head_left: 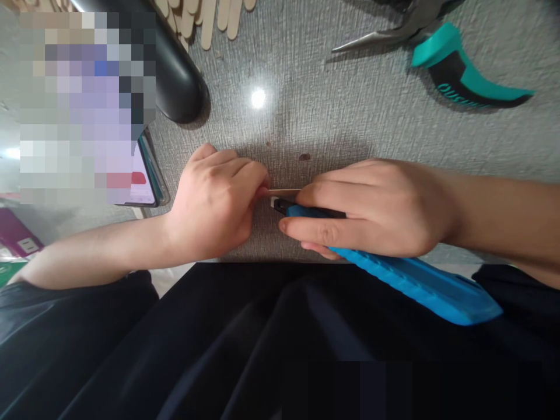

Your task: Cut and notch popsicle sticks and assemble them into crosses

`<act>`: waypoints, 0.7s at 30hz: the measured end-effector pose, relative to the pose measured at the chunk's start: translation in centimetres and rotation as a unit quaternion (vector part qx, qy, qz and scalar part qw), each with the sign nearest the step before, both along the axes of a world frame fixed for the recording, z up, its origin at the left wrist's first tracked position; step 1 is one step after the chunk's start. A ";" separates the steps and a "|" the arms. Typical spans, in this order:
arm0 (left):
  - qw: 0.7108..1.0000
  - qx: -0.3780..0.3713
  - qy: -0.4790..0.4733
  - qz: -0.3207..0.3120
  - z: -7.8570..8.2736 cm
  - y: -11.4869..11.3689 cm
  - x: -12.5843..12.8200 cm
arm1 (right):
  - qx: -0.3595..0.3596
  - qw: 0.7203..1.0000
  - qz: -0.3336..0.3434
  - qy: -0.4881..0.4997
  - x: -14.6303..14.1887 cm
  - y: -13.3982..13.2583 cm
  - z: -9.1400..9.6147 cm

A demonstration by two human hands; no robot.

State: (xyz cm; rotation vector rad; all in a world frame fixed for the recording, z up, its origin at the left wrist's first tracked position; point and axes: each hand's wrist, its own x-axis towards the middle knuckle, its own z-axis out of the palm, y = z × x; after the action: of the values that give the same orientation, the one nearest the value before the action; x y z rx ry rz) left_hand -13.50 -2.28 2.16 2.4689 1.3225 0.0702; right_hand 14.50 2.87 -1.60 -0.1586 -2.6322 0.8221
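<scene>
My left hand [219, 204] is curled closed near the table's front edge, its fingertips pinching one end of a thin wooden stick [284, 191] that lies flat on the grey textured table [315, 105]. My right hand [371, 207] is wrapped around a blue utility knife [420, 286]. The knife's black tip [280, 205] rests right beside the stick, just below it. Most of the stick is hidden under my fingers.
A pile of wooden sticks [210, 17] lies at the far edge. Teal-handled pliers [450, 64] lie at the back right. A black cylinder [170, 70] slants across the back left, beside a phone [146, 181]. My dark clothing fills the foreground.
</scene>
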 end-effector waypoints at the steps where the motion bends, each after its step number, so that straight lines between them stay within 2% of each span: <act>1: 1.000 -0.004 0.001 0.002 0.0 0.0 0.0 | -0.002 1.000 0.001 -0.003 0.0 0.0 0.1; 6: 1.000 -0.002 -0.017 0.005 -0.2 0.1 -0.1 | -0.026 0.999 -0.010 0.028 -0.2 0.1 0.3; 10: 0.999 -0.024 -0.036 0.019 -0.3 0.2 -0.3 | -0.035 0.999 -0.008 -0.018 0.4 0.2 0.5; 12: 0.998 -0.030 -0.039 0.027 -0.2 0.3 -0.3 | -0.024 0.999 -0.016 -0.024 0.7 0.2 0.3; 17: 0.999 -0.028 -0.030 0.032 -0.1 0.2 -0.2 | 0.041 0.997 -0.031 0.062 1.3 0.1 -0.5; 21: 0.997 0.028 -0.057 0.034 -0.4 -0.1 0.1 | 0.054 0.996 -0.007 0.072 1.6 0.2 -0.5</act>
State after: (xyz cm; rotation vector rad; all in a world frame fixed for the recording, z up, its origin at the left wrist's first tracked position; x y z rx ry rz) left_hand -13.45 -2.39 1.77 2.4268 1.3727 0.2636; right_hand 16.11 3.03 -2.13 -0.0846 -2.5297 0.6578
